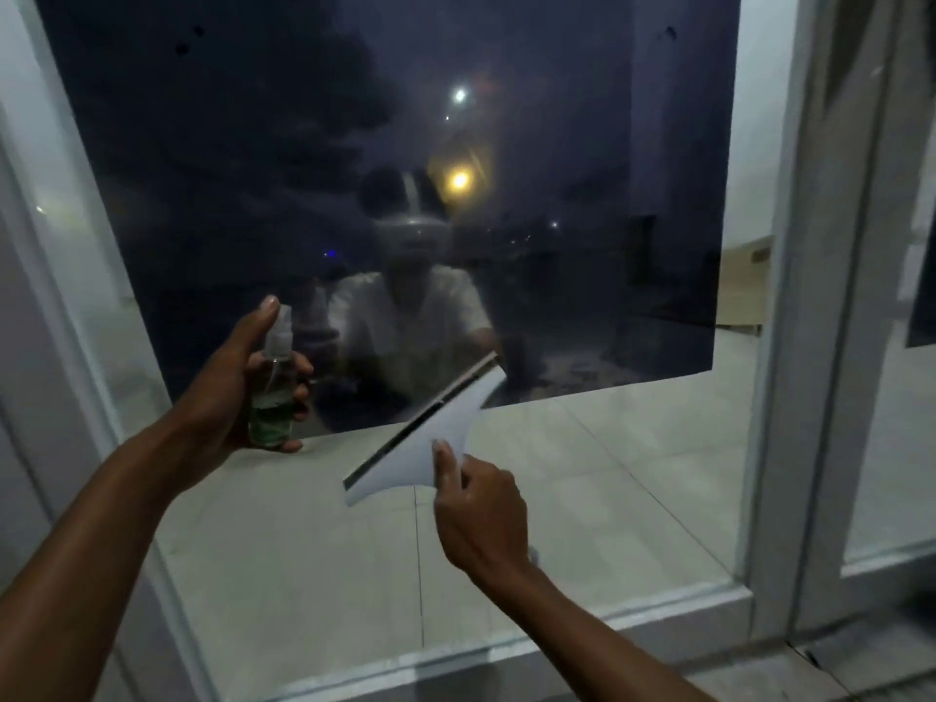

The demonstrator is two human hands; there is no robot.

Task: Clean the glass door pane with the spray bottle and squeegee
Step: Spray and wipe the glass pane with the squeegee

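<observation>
The glass door pane (582, 499) fills the view, its upper part dark with reflections. My left hand (223, 392) grips a small clear spray bottle (273, 392) with green liquid, upright, index finger raised beside the nozzle, close to the glass. My right hand (478, 519) holds the handle of a white squeegee (430, 438). Its dark rubber blade lies slanted against the pane, running from lower left to upper right across the lower edge of the dark area.
A white door frame (780, 448) borders the pane on the right and along the bottom, with another framed pane (886, 448) further right. A pale frame post (76, 245) stands at the left. Pale floor tiles show through the lower glass.
</observation>
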